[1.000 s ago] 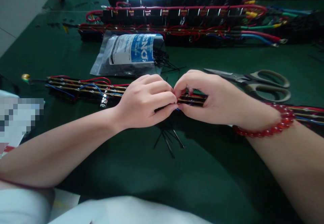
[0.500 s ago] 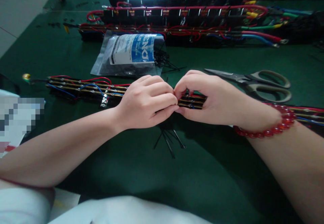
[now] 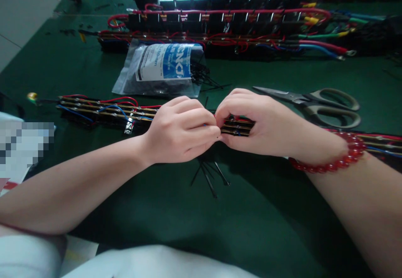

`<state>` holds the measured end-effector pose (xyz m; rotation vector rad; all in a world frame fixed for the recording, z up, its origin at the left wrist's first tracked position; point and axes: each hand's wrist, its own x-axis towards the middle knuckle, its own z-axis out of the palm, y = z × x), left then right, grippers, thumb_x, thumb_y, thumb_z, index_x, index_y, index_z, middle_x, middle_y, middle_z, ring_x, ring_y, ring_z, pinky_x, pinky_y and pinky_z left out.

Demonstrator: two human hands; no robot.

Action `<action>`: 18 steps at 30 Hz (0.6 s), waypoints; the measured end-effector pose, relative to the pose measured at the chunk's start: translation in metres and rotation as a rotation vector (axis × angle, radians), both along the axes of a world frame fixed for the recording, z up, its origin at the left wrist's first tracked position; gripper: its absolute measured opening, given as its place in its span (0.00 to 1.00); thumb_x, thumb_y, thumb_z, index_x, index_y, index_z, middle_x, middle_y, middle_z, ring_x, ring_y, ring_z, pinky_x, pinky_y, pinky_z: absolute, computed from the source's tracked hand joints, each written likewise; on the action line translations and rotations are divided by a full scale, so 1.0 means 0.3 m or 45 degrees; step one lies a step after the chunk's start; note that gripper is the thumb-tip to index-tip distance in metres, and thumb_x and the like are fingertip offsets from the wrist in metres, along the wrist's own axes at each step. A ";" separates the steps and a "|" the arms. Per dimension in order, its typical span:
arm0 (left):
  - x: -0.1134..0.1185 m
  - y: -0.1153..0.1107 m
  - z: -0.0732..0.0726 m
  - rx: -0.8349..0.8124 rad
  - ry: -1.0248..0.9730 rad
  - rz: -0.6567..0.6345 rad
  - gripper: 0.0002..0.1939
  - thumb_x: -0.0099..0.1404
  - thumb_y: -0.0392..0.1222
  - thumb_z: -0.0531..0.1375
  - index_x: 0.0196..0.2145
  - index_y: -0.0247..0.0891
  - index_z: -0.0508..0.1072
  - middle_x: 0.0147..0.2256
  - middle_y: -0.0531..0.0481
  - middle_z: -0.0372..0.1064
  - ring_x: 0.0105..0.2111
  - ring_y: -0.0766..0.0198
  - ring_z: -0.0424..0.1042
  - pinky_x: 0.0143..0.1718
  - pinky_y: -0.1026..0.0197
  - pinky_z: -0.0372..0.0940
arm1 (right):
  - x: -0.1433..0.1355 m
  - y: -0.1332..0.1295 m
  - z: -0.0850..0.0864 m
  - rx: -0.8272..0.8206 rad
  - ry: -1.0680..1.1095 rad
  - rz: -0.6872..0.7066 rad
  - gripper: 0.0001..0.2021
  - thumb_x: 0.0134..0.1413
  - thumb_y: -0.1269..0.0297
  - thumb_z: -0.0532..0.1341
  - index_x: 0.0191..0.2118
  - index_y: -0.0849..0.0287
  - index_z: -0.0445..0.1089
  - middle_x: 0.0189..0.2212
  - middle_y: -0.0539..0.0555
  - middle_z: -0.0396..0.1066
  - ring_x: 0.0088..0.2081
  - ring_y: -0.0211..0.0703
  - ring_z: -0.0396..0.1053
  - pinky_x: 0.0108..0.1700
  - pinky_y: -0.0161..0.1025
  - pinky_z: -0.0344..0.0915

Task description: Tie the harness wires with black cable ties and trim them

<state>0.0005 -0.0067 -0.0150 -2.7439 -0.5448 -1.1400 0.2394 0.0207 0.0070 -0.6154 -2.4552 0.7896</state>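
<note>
Green table (image 3: pixel 188 223) carries a wired strip (image 3: pixel 237 126); left hand (image 3: pixel 182 129) and right hand (image 3: pixel 266 123) meet over it, both curled narrow, though what they hold I cannot tell.

The left hand (image 3: pixel 182 131) hides the middle of the wired strip (image 3: pixel 84 108); what, if anything, lies between its fingers (image 3: pixel 204 133) and those of the right hand (image 3: pixel 266 119) cannot be seen. The strip passes behind the right wrist and leaves view at 3 o'clock. Black ties (image 3: pixel 210 184) at 6 o'clock lose their upper ends beneath the left hand. Paper (image 3: pixel 19 160) at 9 o'clock is blurred into squares and cut off. Towards 11 o'clock, the bag (image 3: pixel 124 83) has some print too small to read.
</note>
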 end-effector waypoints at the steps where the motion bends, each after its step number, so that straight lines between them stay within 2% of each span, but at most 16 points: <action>1: 0.000 0.000 0.003 0.015 0.012 -0.005 0.06 0.74 0.38 0.66 0.37 0.41 0.74 0.36 0.54 0.81 0.34 0.64 0.75 0.37 0.58 0.67 | 0.000 0.000 0.001 -0.002 -0.003 0.003 0.03 0.59 0.67 0.66 0.38 0.53 0.72 0.35 0.51 0.78 0.41 0.48 0.74 0.44 0.46 0.69; 6: -0.001 -0.001 0.012 0.059 0.009 0.005 0.05 0.74 0.38 0.66 0.38 0.40 0.74 0.35 0.54 0.79 0.33 0.65 0.75 0.36 0.58 0.66 | -0.004 -0.002 0.003 -0.010 -0.011 0.011 0.02 0.58 0.67 0.65 0.38 0.54 0.72 0.35 0.52 0.78 0.42 0.49 0.74 0.47 0.47 0.69; 12: 0.006 -0.011 0.019 0.155 0.048 0.000 0.10 0.73 0.37 0.67 0.33 0.39 0.72 0.32 0.55 0.78 0.31 0.67 0.73 0.35 0.59 0.68 | -0.011 -0.003 -0.002 -0.010 -0.026 0.001 0.03 0.57 0.68 0.65 0.38 0.54 0.72 0.35 0.52 0.78 0.42 0.49 0.74 0.49 0.48 0.69; 15: 0.009 -0.020 0.026 0.281 0.064 0.021 0.12 0.74 0.35 0.66 0.31 0.40 0.74 0.29 0.57 0.75 0.30 0.69 0.72 0.34 0.60 0.70 | -0.009 -0.004 -0.003 0.008 -0.022 -0.005 0.03 0.57 0.68 0.65 0.37 0.54 0.72 0.35 0.52 0.77 0.42 0.50 0.74 0.49 0.48 0.69; 18: 0.009 -0.027 0.040 0.475 0.168 -0.049 0.10 0.74 0.34 0.66 0.32 0.40 0.78 0.32 0.57 0.77 0.29 0.71 0.73 0.32 0.62 0.72 | -0.005 -0.004 -0.006 0.049 -0.020 0.003 0.03 0.57 0.68 0.65 0.37 0.54 0.72 0.35 0.53 0.77 0.42 0.50 0.75 0.48 0.48 0.69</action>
